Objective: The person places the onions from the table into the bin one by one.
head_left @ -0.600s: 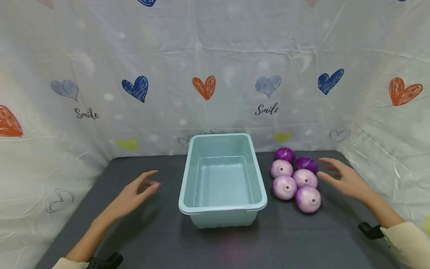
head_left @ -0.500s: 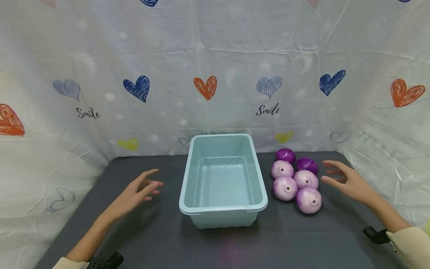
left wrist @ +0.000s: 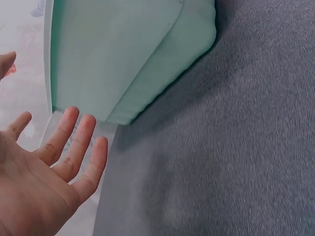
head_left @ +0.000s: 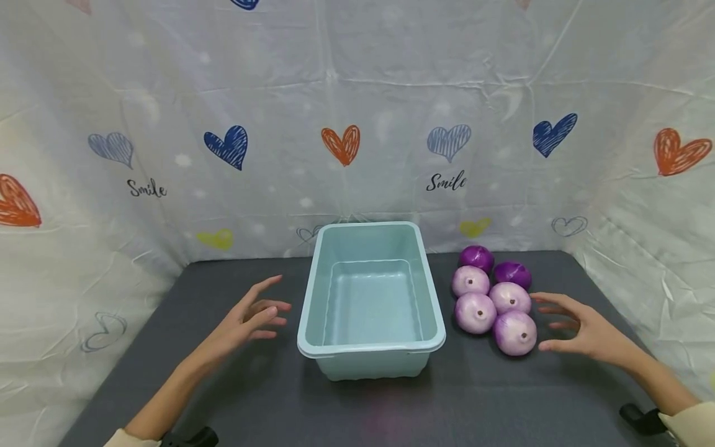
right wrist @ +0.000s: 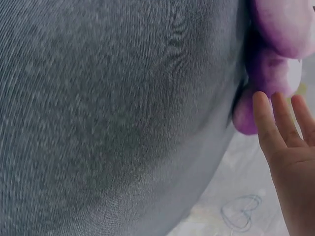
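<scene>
My right hand (head_left: 586, 329) hovers just right of several purple onions (head_left: 475, 312), its fingers parted and holding nothing. The index fingertip is right at the edge of a pale purple onion (head_left: 509, 298), and the thumb tip is close beside the nearest onion (head_left: 515, 333). In the right wrist view, the fingers overlap the farthest onion (right wrist: 244, 115). Left of the light blue plastic basin (head_left: 371, 346), my left hand (head_left: 240, 329) is in the air with fingers spread and nothing in it. The left wrist view puts its fingertips near the lower corner of the basin (left wrist: 108, 59).
A dark grey cloth covers the table (head_left: 380, 410). Behind it and along both sides hangs a white curtain (head_left: 385, 105) printed with hearts. The basin holds nothing and stands between the two hands, left of the onions.
My right hand has come nearer the front edge and spread thumb from fingers, beside the nearer onions. My left hand has shifted a little right toward the basin. Onions and basin stay put.
</scene>
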Tool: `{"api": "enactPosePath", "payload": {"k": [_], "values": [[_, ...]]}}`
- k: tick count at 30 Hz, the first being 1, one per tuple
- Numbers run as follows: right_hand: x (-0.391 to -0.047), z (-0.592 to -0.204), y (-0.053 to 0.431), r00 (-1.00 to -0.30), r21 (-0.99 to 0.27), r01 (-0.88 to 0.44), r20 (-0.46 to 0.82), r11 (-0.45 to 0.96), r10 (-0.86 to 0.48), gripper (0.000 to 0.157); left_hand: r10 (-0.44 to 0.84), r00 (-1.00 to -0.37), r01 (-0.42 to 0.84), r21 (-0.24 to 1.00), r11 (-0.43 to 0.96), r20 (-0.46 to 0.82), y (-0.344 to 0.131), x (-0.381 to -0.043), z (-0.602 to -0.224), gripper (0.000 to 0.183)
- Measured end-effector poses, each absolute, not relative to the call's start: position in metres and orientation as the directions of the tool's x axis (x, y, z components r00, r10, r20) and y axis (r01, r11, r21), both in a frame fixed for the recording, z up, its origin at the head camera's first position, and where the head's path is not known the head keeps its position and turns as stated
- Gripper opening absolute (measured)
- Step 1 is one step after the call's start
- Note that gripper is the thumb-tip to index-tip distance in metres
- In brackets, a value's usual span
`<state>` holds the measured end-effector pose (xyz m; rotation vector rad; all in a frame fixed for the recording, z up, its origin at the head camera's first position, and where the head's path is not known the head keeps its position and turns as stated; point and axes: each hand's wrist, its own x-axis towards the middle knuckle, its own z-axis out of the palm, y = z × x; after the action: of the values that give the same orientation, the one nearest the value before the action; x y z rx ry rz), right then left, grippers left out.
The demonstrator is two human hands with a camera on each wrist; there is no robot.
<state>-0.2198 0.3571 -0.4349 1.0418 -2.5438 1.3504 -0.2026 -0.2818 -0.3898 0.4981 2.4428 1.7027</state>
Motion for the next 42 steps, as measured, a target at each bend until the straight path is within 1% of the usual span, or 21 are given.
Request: {"api": "enactPosePath", "payload": {"k": [7,11,17,23,30,37,42], "values": [[-0.218,-0.437,0.35,-0.771,-0.728,-0.576,0.333,0.372,-0.542,0.079,0.341,-0.935,0.215,0.924,0.316,0.1,-0.268,-0.208,-0.389,0.064],[-0.218,-0.437,0.346,-0.766,-0.717,-0.584,0.333,0.38,-0.549,0.075,0.368,-0.921,0.257,0.91,0.325,0.129,-0.259,-0.212,-0.389,0.065],[-0.221,-0.442,0.341,-0.747,-0.718,-0.599,0.34,0.355,-0.572,0.072,0.42,-0.893,0.3,0.909,0.289,0.161,-0.248,-0.216,-0.392,0.065],[-0.225,-0.445,0.337,-0.744,-0.712,-0.6,0.33,0.364,-0.581,0.075,0.432,-0.879,0.333,0.909,0.253,0.202,-0.245,-0.22,-0.393,0.065],[-0.227,-0.443,0.331,-0.755,-0.734,-0.564,0.272,0.379,-0.596,0.081,0.433,-0.879,0.326,0.915,0.239,0.2,-0.245,-0.221,-0.392,0.064],[-0.229,-0.443,0.325,-0.729,-0.75,-0.559,0.242,0.353,-0.64,0.083,0.433,-0.876,0.34,0.907,0.247,0.211,-0.243,-0.222,-0.393,0.065],[-0.229,-0.445,0.326,-0.723,-0.756,-0.556,0.235,0.345,-0.65,0.081,0.444,-0.872,0.337,0.911,0.24,0.205,-0.242,-0.222,-0.392,0.065]]}}
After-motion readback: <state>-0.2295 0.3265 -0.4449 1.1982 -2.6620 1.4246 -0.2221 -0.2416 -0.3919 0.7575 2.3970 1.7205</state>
